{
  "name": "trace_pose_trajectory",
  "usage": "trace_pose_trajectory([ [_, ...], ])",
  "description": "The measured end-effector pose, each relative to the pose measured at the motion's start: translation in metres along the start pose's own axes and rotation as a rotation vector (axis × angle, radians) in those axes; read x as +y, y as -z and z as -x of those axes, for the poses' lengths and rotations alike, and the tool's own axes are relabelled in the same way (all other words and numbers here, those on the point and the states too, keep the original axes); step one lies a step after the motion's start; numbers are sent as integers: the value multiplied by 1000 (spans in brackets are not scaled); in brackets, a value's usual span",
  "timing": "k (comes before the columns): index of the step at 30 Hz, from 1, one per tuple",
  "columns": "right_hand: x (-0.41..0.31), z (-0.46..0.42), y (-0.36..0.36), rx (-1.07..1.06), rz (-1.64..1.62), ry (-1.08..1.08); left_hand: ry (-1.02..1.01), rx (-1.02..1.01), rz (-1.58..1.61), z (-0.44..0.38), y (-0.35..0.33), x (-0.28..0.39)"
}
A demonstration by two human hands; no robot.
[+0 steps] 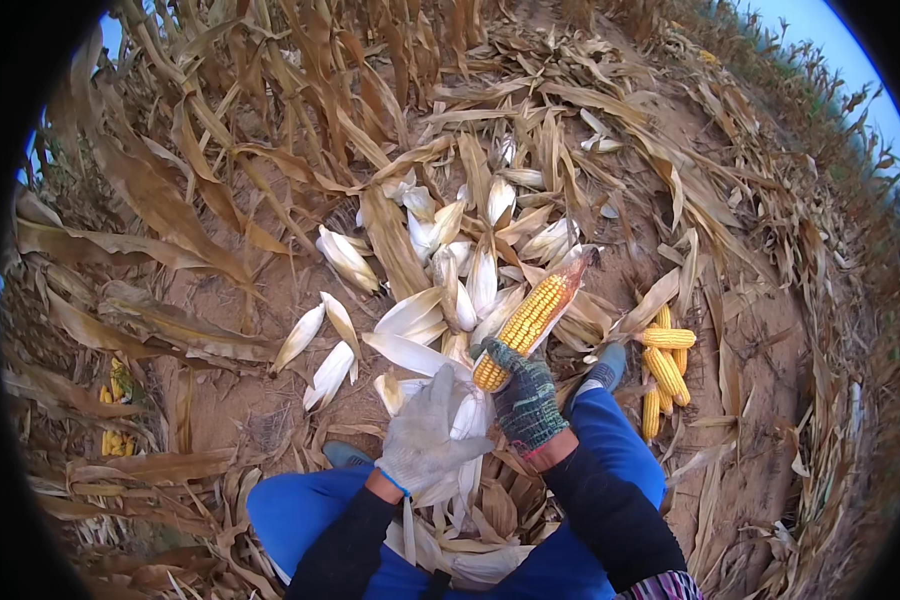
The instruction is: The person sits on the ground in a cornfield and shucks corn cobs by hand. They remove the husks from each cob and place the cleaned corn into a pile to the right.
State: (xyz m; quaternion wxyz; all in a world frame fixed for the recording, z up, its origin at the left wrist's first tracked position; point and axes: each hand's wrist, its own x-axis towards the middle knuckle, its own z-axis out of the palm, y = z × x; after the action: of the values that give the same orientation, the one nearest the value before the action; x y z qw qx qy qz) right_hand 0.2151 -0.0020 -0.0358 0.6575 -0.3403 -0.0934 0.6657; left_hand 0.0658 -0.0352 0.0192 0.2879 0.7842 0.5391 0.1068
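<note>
My right hand, in a dark green knitted glove, grips the lower end of a yellow corn ear. Its kernels face up, and some husk still lies along its far side and reddish tip. Just left of it, my left hand wears a pale grey glove. The fingers are spread, and I see nothing held in them. Pale husk leaves hang between the two hands; whether they join the ear is hidden. Beyond my hands lies a heap of corn ears in whitish husks on the soil.
Several bare corn ears are piled to the right of my right shoe. More yellow ears lie at far left, partly behind dry leaves. Standing dry corn stalks rise at upper left. Cut stalks and leaves litter the reddish soil.
</note>
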Motion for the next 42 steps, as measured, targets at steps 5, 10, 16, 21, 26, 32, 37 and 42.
trace_pose_trajectory([
  [5, -21, 6, -6, -80, -121, -125, 284, -275, 37, 3, -34, 6],
  [10, -23, 10, -10, 54, 169, -91, -282, -458, 77, 0, -19, 7],
  [16, -10, 21, -11, -58, 287, -186, -45, -77, 375, 9, 56, -4],
  [21, 3, 39, -18, -343, 533, -152, 40, 137, 305, -18, 86, -6],
  [26, 12, 51, -20, -697, 951, -32, 97, 165, 819, -20, 87, -30],
  [32, 4, 58, -21, -814, 828, -287, 114, 26, 992, -11, 94, -30],
  [37, 5, 59, -17, -902, 670, -415, -59, -89, 1118, 0, 105, -22],
  [42, 12, 52, 2, -1275, 1086, 208, -146, -240, 1119, 10, 111, -31],
])
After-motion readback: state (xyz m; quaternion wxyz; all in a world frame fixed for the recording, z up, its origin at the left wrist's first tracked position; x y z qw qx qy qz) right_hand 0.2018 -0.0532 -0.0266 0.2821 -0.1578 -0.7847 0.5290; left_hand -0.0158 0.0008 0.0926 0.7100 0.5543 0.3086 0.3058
